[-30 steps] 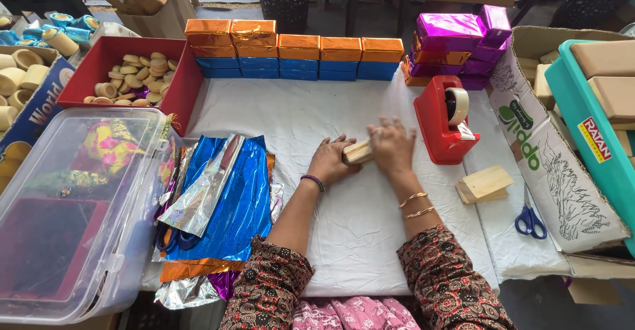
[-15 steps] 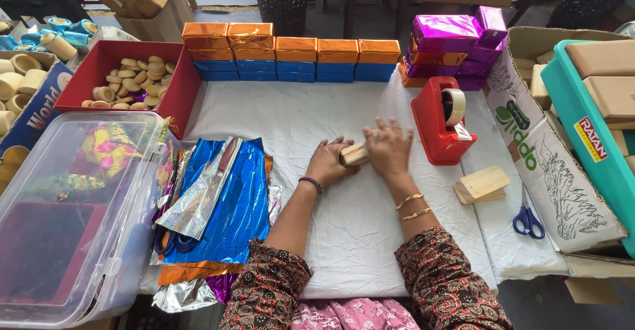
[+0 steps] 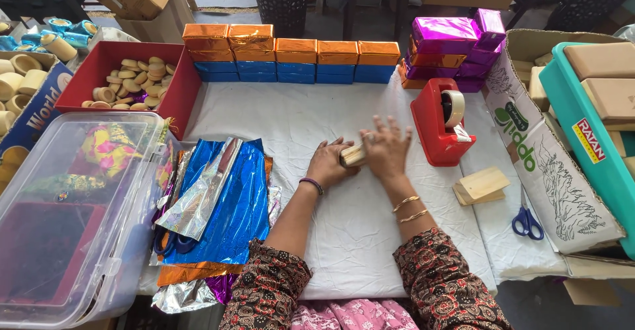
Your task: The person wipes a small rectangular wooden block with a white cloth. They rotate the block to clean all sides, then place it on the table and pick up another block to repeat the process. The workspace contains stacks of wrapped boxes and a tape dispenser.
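Note:
Both my hands rest on a small pale wooden block (image 3: 352, 155) in the middle of the white-covered table (image 3: 344, 237). My left hand (image 3: 329, 163) cups its left end. Over the block's right end lies my right hand (image 3: 385, 148), fingers spread flat. To the left lie blue and silver foil sheets (image 3: 218, 198). A red tape dispenser (image 3: 440, 123) stands just right of my right hand. Two more wooden blocks (image 3: 481, 186) lie further right, near blue-handled scissors (image 3: 526, 221).
A row of boxes wrapped in orange and blue foil (image 3: 291, 59) lines the far edge, with purple-wrapped ones (image 3: 453, 42) at the right. A red tray of wooden discs (image 3: 126, 79) and a clear plastic bin (image 3: 66, 217) stand left. Cardboard boxes and a teal crate (image 3: 589, 125) stand right.
My hands and the block have shifted very slightly; otherwise the scene is the same.

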